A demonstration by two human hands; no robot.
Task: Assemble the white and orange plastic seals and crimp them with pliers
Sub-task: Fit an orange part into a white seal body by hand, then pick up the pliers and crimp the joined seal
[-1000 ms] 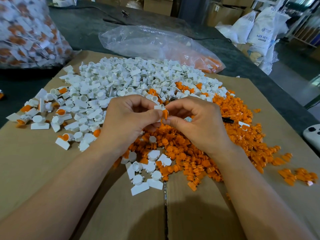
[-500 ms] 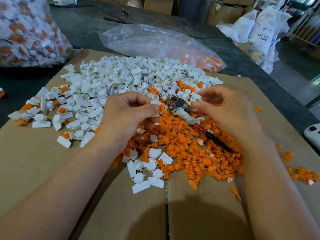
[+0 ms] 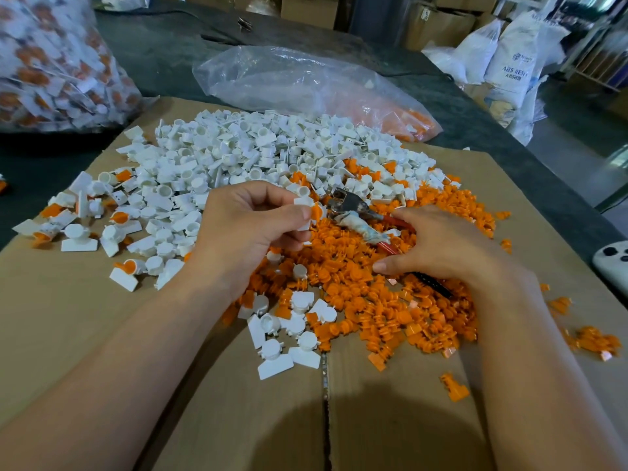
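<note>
My left hand [image 3: 251, 226] pinches a white seal body with an orange insert [image 3: 311, 211] pushed into it, held just above the piles. The pliers [image 3: 350, 207] lie on the orange parts with metal jaws right next to that seal and taped red handles running down to the right. My right hand [image 3: 438, 246] lies over those handles with fingers and thumb curling round them. A heap of white seal bodies [image 3: 258, 154] covers the far part of the cardboard [image 3: 85, 317]; a heap of orange inserts [image 3: 373, 300] lies under and in front of my hands.
A few assembled white-and-orange seals [image 3: 125, 266] lie at the left of the cardboard. A near-empty clear bag [image 3: 306, 86] lies behind the piles; a full bag of seals [image 3: 44, 62] stands far left. A white device [image 3: 611, 263] sits at the right table edge.
My right hand left the seal, picked the pliers out of the orange heap and slid down from their head onto the handles. My left hand kept the seal almost in place.
</note>
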